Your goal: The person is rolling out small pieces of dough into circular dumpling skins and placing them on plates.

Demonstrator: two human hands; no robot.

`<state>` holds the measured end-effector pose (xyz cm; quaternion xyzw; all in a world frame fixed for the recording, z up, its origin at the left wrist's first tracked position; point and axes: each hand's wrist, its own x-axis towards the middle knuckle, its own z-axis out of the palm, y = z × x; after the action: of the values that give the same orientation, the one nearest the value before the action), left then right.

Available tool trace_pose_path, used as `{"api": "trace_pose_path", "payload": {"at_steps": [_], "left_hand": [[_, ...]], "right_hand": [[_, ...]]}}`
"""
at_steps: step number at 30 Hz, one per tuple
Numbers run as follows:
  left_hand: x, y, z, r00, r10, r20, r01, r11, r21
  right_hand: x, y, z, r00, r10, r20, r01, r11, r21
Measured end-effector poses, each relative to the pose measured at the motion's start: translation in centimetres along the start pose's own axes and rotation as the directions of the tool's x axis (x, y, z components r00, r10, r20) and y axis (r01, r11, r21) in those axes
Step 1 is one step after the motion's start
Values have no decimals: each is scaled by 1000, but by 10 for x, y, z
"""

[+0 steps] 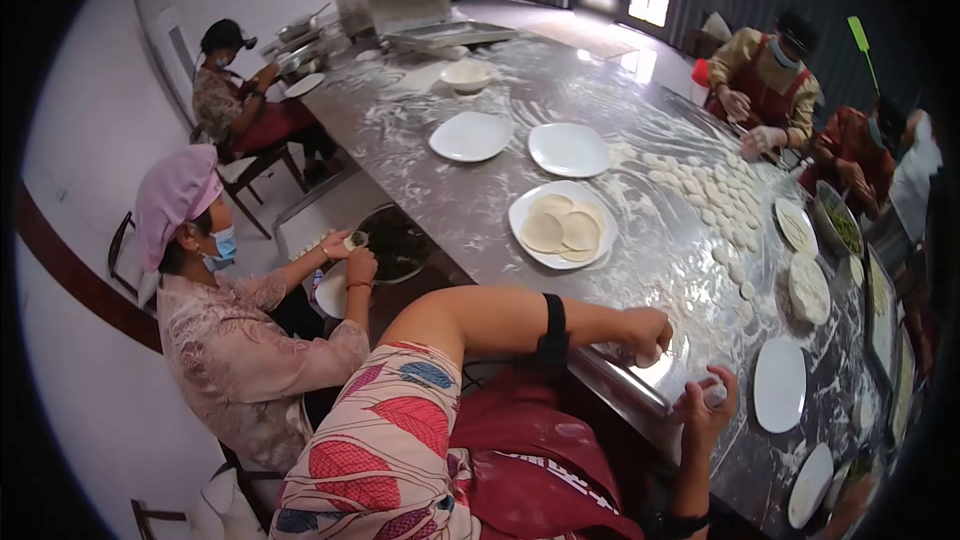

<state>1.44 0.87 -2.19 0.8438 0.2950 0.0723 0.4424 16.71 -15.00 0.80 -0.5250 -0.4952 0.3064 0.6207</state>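
Observation:
My left hand [648, 335] is curled into a loose fist above the near edge of the floured metal table [430, 195]; whatever its fingers may hold is hidden. My right hand [708, 402] is just below and to the right, with bent fingers apart and nothing visible between them. Beyond my left hand is a white plate [522, 245] with several flat round dough wrappers [580, 231]. Many small dough pieces [715, 195] lie scattered over the flour further back.
White plates [470, 137] [568, 150] [779, 385] stand around the table, beside a bowl of flour [467, 76]. At left, a person in a pink cap [180, 195] holds a filled wrapper near a bowl of greens [395, 245]. Other people work at the far left and right.

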Motion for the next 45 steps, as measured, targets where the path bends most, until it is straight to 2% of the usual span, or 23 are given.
{"api": "trace_pose_path", "payload": {"at_steps": [1,2,6,7,10,11,14,15,18,19,20,23,26,27,30,31,34,35,38,39,42,43,45], "left_hand": [[-7,3,-1,998,57,-39,-56,998,7],[-10,7,1,994,46,-102,-40,997,62],[-2,15,4,995,7,-95,14,975,222],[-4,15,1,995,-3,-96,28,966,259],[-15,10,-4,986,-93,-138,129,950,285],[-16,7,-8,985,-90,-145,125,958,257],[-15,2,-7,988,-82,-134,104,980,170],[-13,7,-7,991,-77,-113,102,968,228],[-9,15,-4,983,-79,-165,123,954,274],[-10,15,-6,989,-69,-129,101,959,265],[-11,12,-6,989,-49,-140,83,966,246],[-19,-5,-4,985,26,-169,12,976,219],[-26,14,-3,994,-13,-106,52,926,375],[-28,26,-8,994,-49,-98,87,896,435],[-14,24,-9,1000,-17,-22,25,914,405],[-18,30,-14,999,-37,40,17,908,419],[-19,14,-16,996,79,-27,-65,936,346],[-19,9,-15,995,101,-17,-90,943,321],[-23,15,-10,996,84,-9,-77,947,313],[-15,15,-8,998,46,-33,-31,931,364],[-4,12,-12,996,21,91,-48,952,301],[-12,17,-20,984,82,159,-128,943,306],[-16,0,-15,994,100,47,-108,969,224]], "right_hand": [[1,11,-2,999,-41,8,41,999,7],[5,19,-5,997,-78,11,78,997,16],[24,10,3,999,42,-29,-42,999,-13],[23,9,6,993,102,-60,-98,993,72],[6,7,0,981,191,-14,-187,971,146],[3,12,-2,990,142,-11,-140,984,107],[20,-1,11,973,196,-121,-195,981,21],[32,3,8,992,124,-37,-126,991,-50],[42,5,9,991,133,-8,-133,991,-31],[38,6,6,984,168,-58,-171,984,-47],[29,5,5,986,152,-69,-153,988,-18],[9,4,2,997,56,-52,-61,994,-89],[34,-3,13,982,153,-108,-160,985,-68],[50,23,6,987,113,-118,-124,988,-93],[54,14,10,996,58,-71,-68,988,-141],[45,16,6,993,89,-83,-97,990,-103],[5,1,1,992,106,-64,-111,991,-80],[3,10,-2,997,46,-59,-52,993,-107],[35,13,5,987,109,-117,-125,982,-139],[48,14,12,987,89,-135,-107,986,-128],[54,17,10,995,58,-80,-68,989,-127],[43,11,8,995,65,-78,-75,988,-134],[12,0,8,995,22,-94,-29,996,-81]]}}
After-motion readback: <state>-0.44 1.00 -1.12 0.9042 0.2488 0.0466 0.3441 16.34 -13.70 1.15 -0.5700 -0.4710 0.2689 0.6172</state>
